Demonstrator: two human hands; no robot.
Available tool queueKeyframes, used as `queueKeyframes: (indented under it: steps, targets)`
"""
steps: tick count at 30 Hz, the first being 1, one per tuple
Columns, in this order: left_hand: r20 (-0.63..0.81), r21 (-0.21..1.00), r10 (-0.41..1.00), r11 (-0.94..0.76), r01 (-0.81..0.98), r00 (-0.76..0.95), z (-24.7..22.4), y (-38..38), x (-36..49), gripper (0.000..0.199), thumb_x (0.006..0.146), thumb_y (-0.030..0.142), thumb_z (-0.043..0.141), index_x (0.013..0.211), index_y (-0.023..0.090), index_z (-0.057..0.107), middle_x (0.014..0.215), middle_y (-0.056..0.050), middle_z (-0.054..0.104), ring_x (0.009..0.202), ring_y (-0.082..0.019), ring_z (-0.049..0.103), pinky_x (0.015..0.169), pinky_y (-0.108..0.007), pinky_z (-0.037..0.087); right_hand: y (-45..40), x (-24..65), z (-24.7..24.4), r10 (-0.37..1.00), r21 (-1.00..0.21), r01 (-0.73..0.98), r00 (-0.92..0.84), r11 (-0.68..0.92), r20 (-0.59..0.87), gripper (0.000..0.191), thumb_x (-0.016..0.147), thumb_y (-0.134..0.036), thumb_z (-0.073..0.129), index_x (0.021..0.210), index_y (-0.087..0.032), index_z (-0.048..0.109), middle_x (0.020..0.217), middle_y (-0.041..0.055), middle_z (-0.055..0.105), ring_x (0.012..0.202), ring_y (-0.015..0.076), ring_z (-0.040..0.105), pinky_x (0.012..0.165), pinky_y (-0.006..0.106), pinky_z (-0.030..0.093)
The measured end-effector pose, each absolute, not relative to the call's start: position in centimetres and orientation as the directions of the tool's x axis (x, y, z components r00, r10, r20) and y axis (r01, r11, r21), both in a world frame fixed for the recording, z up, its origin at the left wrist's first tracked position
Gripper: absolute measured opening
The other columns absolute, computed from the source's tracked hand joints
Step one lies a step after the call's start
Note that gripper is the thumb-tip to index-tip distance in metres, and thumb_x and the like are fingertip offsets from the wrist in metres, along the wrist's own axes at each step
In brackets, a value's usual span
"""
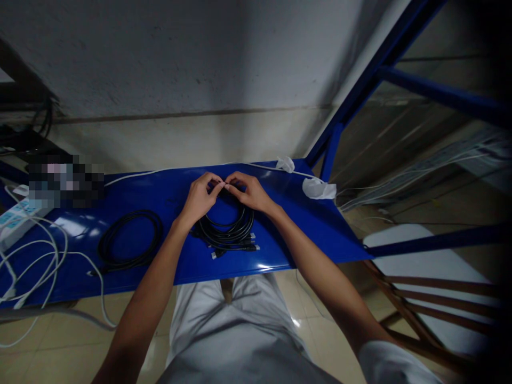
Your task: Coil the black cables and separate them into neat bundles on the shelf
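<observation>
Above the far side of a coiled bundle of black cables [226,234], my left hand [203,196] and my right hand [248,191] meet fingertip to fingertip. Both are closed in a pinch. Whatever lies between the fingertips is too small and dark to make out. The bundle rests on the blue tabletop [296,213], with several metal-tipped plugs [216,255] pointing toward my body. Left of my left forearm lies a separate black cable coil [130,238], apart from both hands.
A white power strip [18,221] and tangled white cords [52,256] occupy the table's left end. Crumpled white plastic pieces [319,188] hang on a white cable along the back edge. Blue frame bars [348,112] rise at the right, near a wooden chair [436,290].
</observation>
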State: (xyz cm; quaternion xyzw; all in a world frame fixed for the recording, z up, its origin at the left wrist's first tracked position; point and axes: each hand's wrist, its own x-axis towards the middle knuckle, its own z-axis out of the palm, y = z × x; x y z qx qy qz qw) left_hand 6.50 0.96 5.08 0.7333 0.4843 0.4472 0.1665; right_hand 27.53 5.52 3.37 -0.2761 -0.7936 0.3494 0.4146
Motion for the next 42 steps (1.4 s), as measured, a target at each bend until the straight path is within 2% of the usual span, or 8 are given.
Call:
queueKeyframes:
  steps: [7,12,19,24,28,32,36,42]
  targets:
    - [0.487,0.690,0.865,-0.467,0.552,0.123,5.1,0.9,6.5,0.004,0.100,0.025,0.073,0.100,0.023,0.076,0.101,-0.004,0.079,0.093,-0.020,0.074,0.079,-0.033,0.054,5.5,27.2,3.1,0.786,-0.848,0.092,-0.436,0.523,0.438,0.022,0.105,-0.042,0.067,0.104,-0.020,0.069,0.096,0.0043,0.072,0.088,0.0194,0.067,0.078,0.033,0.052]
    - [0.508,0.649,0.848,-0.494,0.579,0.154,5.1,1.0,6.5,0.003,0.099,0.021,0.073,0.098,0.023,0.076,0.101,-0.004,0.078,0.095,-0.021,0.073,0.080,-0.033,0.055,5.7,26.8,2.9,0.820,-0.878,0.062,-0.393,0.475,0.416,0.025,0.102,-0.045,0.071,0.101,-0.021,0.069,0.098,0.0053,0.073,0.091,0.0201,0.067,0.081,0.034,0.053]
    - [0.544,0.580,0.815,-0.536,0.614,0.198,4.7,1.1,6.4,0.004,0.101,0.021,0.073,0.099,0.024,0.075,0.100,-0.004,0.077,0.098,-0.022,0.071,0.084,-0.035,0.054,5.9,26.5,2.5,0.828,-0.889,0.038,-0.385,0.456,0.408,0.030,0.100,-0.050,0.074,0.100,-0.021,0.067,0.095,0.0040,0.069,0.087,0.0191,0.064,0.076,0.032,0.050]
    - [0.551,0.588,0.813,-0.539,0.603,0.189,4.9,1.0,6.5,0.005,0.101,0.021,0.073,0.101,0.024,0.077,0.100,-0.003,0.078,0.098,-0.022,0.072,0.085,-0.035,0.055,5.9,26.5,2.5,0.823,-0.881,0.018,-0.366,0.472,0.434,0.031,0.099,-0.051,0.075,0.108,-0.022,0.069,0.103,0.0052,0.070,0.097,0.0210,0.065,0.084,0.035,0.051]
    - [0.562,0.603,0.808,-0.546,0.581,0.176,5.0,0.8,6.6,0.007,0.102,0.025,0.073,0.103,0.024,0.079,0.102,-0.004,0.079,0.098,-0.022,0.073,0.082,-0.034,0.056,5.9,26.5,2.6,0.839,-0.894,0.002,-0.345,0.448,0.420,0.034,0.096,-0.053,0.078,0.109,-0.023,0.070,0.102,0.0053,0.072,0.098,0.0216,0.066,0.085,0.036,0.052]
    - [0.586,0.618,0.795,-0.565,0.546,0.158,5.1,0.7,6.7,0.009,0.103,0.027,0.073,0.106,0.025,0.081,0.105,-0.005,0.081,0.099,-0.022,0.074,0.086,-0.036,0.058,5.9,26.5,2.7,0.850,-0.904,-0.044,-0.324,0.425,0.416,0.033,0.094,-0.050,0.081,0.107,-0.022,0.070,0.100,0.0046,0.071,0.095,0.0203,0.065,0.085,0.035,0.052]
    - [0.570,0.643,0.810,-0.545,0.538,0.140,5.3,0.6,6.8,0.011,0.103,0.030,0.073,0.107,0.027,0.083,0.108,-0.005,0.082,0.101,-0.023,0.075,0.090,-0.039,0.059,5.9,26.4,2.7,0.858,-0.912,-0.035,-0.329,0.408,0.396,0.035,0.094,-0.054,0.081,0.105,-0.022,0.071,0.100,0.0052,0.071,0.096,0.0209,0.066,0.086,0.035,0.053]
    - [0.566,0.662,0.818,-0.527,0.532,0.107,5.7,0.4,7.0,0.009,0.101,0.032,0.076,0.101,0.026,0.083,0.106,-0.005,0.082,0.098,-0.022,0.075,0.082,-0.036,0.058,6.0,26.4,2.5,0.849,-0.915,-0.035,-0.361,0.401,0.386,0.039,0.093,-0.058,0.081,0.100,-0.021,0.072,0.097,0.0045,0.072,0.092,0.0200,0.066,0.085,0.034,0.053]
